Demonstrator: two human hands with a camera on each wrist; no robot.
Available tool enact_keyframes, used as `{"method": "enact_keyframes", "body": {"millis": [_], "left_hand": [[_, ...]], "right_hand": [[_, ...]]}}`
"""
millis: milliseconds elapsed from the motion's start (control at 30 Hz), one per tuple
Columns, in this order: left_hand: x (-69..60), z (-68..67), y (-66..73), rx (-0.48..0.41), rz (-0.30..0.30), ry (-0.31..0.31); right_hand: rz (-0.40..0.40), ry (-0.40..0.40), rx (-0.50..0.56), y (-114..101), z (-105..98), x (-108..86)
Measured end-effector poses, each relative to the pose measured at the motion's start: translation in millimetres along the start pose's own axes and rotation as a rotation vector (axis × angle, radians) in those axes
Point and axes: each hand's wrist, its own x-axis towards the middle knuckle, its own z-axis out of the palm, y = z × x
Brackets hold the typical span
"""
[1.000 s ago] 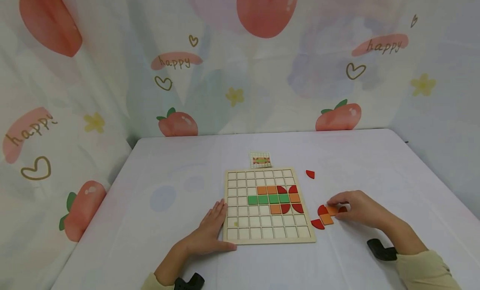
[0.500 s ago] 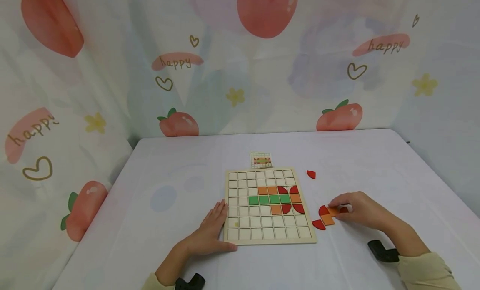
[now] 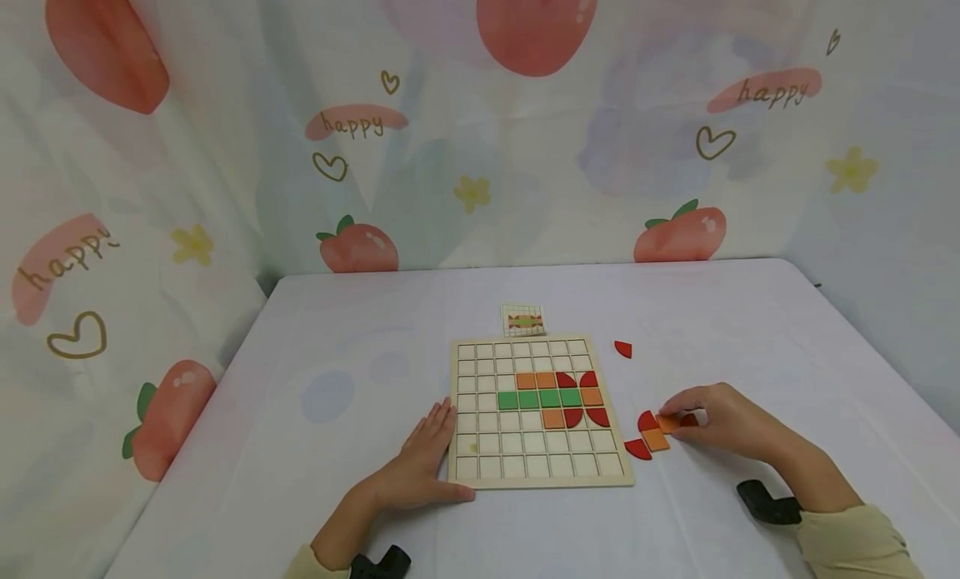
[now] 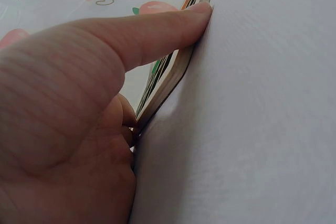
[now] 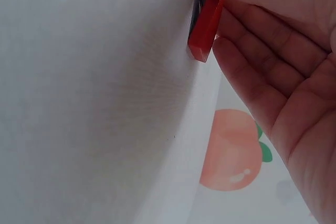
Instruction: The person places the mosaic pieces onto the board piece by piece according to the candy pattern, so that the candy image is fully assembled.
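White-covered counter (image 3: 337,337) up against a peach-print "happy" backdrop (image 3: 540,179), nice setup. Wooden grid board (image 3: 512,466) sits mid-counter, pattern card (image 3: 523,320) just past its far edge, with a row of green square tiles (image 3: 528,399) among orange and red ones. The left hand (image 3: 412,471) isn't gripping anything, just straight fingers along the board's left side. Over on the right, the right hand (image 3: 723,425) pinches an orange square tile (image 3: 667,423) beside some loose red quarter-circle tiles (image 3: 637,450).
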Motion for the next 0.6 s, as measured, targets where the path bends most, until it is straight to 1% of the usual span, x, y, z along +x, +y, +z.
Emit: {"method": "enact_keyframes", "body": {"millis": [333,600], "left_hand": [[0.8,1.6,0.3,0.004,-0.015,0.001],[0.0,0.1,1.9,0.007,-0.012,-0.003]], "right_hand": [[-0.016,0.020,0.021,-1,-1,-0.6],[-0.055,0.017,0.030,-12,-4,4.4]]}}
